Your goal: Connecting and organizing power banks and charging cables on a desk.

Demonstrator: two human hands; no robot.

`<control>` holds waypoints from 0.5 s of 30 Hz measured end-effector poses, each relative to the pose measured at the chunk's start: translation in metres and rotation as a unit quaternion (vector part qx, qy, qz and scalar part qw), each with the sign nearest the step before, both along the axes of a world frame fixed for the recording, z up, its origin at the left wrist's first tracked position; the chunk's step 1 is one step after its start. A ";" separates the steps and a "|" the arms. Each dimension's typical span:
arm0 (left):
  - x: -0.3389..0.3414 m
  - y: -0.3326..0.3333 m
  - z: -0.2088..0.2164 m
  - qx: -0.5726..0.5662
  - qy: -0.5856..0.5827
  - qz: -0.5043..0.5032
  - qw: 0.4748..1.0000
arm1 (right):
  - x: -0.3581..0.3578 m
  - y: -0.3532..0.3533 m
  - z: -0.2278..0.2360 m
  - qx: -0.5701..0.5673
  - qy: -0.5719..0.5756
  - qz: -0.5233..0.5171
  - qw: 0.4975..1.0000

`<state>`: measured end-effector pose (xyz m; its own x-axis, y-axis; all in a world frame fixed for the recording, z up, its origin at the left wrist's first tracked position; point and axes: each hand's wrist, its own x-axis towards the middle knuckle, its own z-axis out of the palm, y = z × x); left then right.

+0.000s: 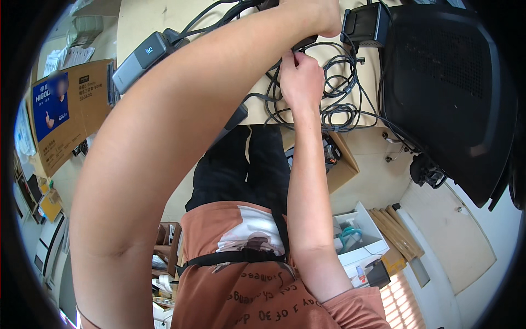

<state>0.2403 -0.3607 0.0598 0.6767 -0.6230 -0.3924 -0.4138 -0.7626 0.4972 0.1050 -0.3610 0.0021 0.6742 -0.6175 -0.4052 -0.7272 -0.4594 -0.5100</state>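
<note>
My left arm reaches across the table, and my left hand (324,17) is at the top edge, its fingers out of sight. Below it my right hand (302,79) is closed, thumb against curled fingers, around a black cable among the tangle. Coiled black cables (341,82) lie on the table to the right of this hand, some bundled with small ties. A grey power bank (141,59) with a lit display lies left of my left forearm, cables running from its end. Another dark grey device (233,122), partly hidden by that forearm, lies at the near table edge.
A black boxy device (364,24) stands beside the cables. A large black panel (444,82) fills the right side. The light wooden table (148,16) ends just before my legs. An open cardboard box (344,162) is below it; a printed carton (71,115) stands left.
</note>
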 end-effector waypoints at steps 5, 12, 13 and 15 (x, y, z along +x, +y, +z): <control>-0.001 0.004 0.002 -0.011 0.013 -0.004 1.000 | -0.009 0.002 -0.017 0.065 -0.070 -0.068 0.993; -0.002 0.010 0.002 -0.002 0.019 -0.009 1.000 | -0.018 0.018 -0.050 0.230 -0.226 -0.265 0.909; -0.002 0.010 0.001 -0.002 0.019 -0.009 1.000 | -0.020 0.021 -0.048 0.128 -0.237 -0.230 0.935; -0.004 0.011 0.001 -0.003 0.021 -0.012 1.000 | -0.025 0.022 -0.042 0.022 -0.245 -0.195 0.949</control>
